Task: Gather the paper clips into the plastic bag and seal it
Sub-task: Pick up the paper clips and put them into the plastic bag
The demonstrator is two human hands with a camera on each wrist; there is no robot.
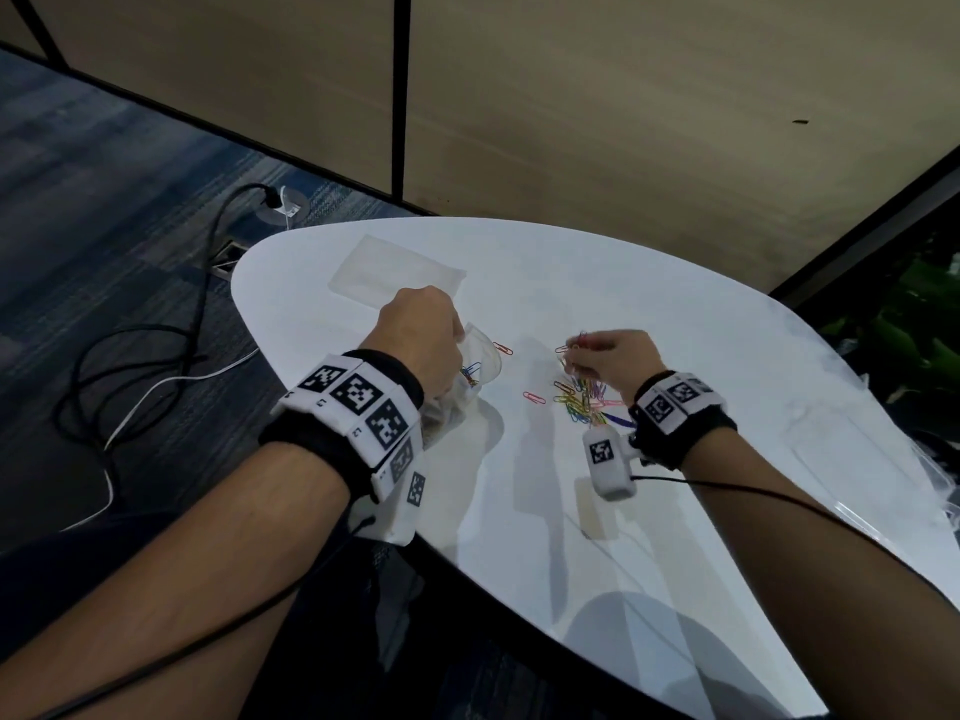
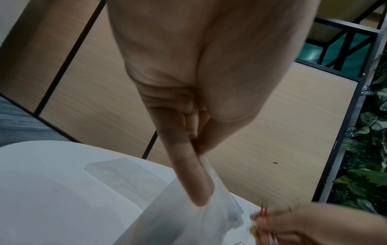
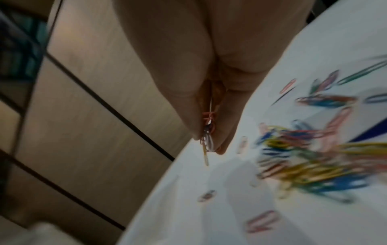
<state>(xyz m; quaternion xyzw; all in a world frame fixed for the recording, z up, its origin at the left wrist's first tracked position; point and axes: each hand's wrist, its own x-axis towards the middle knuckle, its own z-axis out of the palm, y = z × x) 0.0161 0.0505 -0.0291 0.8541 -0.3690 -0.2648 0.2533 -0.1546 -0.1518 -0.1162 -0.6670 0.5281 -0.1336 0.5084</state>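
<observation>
My left hand (image 1: 415, 335) pinches the rim of a clear plastic bag (image 1: 478, 366) at the table's left side; a few coloured paper clips (image 1: 470, 376) lie inside it. In the left wrist view the thumb and fingers (image 2: 196, 179) clamp the bag's edge (image 2: 209, 215). My right hand (image 1: 608, 356) holds a small bunch of paper clips (image 3: 207, 140) pinched between its fingertips, just above the table. A heap of coloured paper clips (image 1: 584, 402) lies under that hand. Two red clips (image 1: 503, 348) (image 1: 534, 398) lie loose between the bag and the heap.
The clips lie on a white rounded table (image 1: 675, 330). A flat clear plastic sheet or second bag (image 1: 397, 272) lies at the table's far left. Cables (image 1: 156, 366) trail over the carpet to the left. Wooden wall panels (image 1: 571, 96) stand behind; green plants (image 1: 914, 324) are at right.
</observation>
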